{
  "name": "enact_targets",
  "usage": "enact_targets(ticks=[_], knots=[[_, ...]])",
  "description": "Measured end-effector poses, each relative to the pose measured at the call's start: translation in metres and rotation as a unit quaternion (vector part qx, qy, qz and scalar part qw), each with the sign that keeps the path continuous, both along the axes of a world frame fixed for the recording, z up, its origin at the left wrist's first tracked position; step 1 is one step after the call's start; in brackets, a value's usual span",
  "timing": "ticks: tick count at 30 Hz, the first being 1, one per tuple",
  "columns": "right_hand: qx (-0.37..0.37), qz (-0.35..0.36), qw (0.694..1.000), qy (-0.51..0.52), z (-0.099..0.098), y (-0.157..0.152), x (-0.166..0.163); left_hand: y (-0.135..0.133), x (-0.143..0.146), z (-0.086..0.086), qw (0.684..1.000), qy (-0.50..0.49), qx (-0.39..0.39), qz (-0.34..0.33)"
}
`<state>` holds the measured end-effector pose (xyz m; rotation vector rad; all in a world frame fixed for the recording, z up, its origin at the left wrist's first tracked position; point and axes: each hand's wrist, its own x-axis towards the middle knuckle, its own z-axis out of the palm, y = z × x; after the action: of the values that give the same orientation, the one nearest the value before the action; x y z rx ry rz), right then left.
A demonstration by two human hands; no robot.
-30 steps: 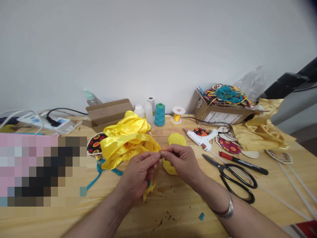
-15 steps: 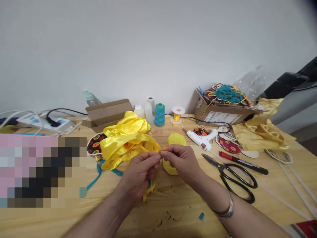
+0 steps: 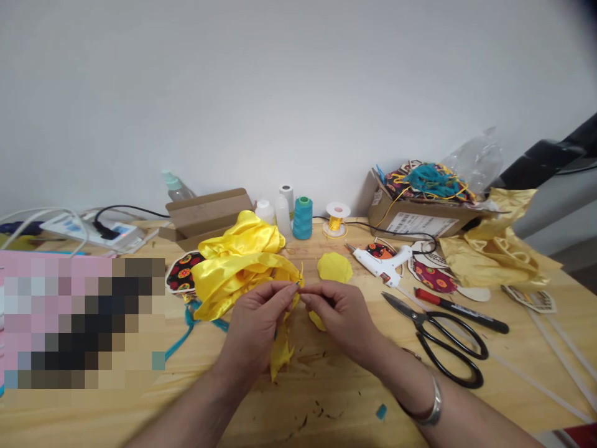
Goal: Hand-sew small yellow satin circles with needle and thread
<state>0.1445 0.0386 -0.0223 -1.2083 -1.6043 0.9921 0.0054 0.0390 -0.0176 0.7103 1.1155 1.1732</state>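
The left hand (image 3: 255, 314) pinches the right end of the bunched yellow satin cloth (image 3: 237, 274), left of centre; the right hand (image 3: 347, 311) meets it, fingertips pressed together, their catch too small to discern. Right lie black-handled scissors (image 3: 420, 318); farther, a white glue gun (image 3: 385, 266).

Bright yellow cloth (image 3: 242, 267), teal thread cone (image 3: 303, 221), white glue gun (image 3: 370, 260), maroon flower-patterned patch (image 3: 431, 277)

Passage: tabletop (image 3: 345, 381) between forearms (image 3: 196, 401), strewn with scraps (image 3: 381, 411). Obstacles: yellow satin (image 3: 233, 270) beyond left hand (image 3: 256, 317); scissors (image 3: 420, 319) and glue gun (image 3: 386, 266) right of right hand (image 3: 345, 314).
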Motion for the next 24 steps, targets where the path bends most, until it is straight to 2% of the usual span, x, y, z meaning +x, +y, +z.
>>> enact_targets(ticks=[4, 9, 13, 16, 20, 24], knots=[[0.101, 0.001, 0.989, -0.108, -0.001, -0.004, 0.002, 0.000, -0.001, -0.004, 1.000, 0.009, 0.003, 0.010], [0.201, -0.008, 0.961, -0.191, -0.003, -0.008, 0.003, 0.001, -0.002, -0.009, 0.999, 0.033, 0.010, 0.009], [0.289, -0.029, 0.914, -0.284, -0.006, -0.011, 0.003, 0.001, -0.002, -0.007, 0.997, 0.069, 0.020, 0.009], [0.344, -0.024, 0.874, -0.343, -0.005, -0.013, 0.005, 0.002, -0.001, -0.002, 0.988, 0.148, 0.042, 0.009], [0.409, -0.010, 0.823, -0.394, 0.006, -0.013, 0.009, 0.001, -0.001, 0.004, 0.958, 0.270, 0.098, -0.018], [0.432, 0.003, 0.788, -0.439, 0.017, -0.012, 0.014, -0.004, -0.001, 0.004, 0.924, 0.327, 0.186, -0.066]])
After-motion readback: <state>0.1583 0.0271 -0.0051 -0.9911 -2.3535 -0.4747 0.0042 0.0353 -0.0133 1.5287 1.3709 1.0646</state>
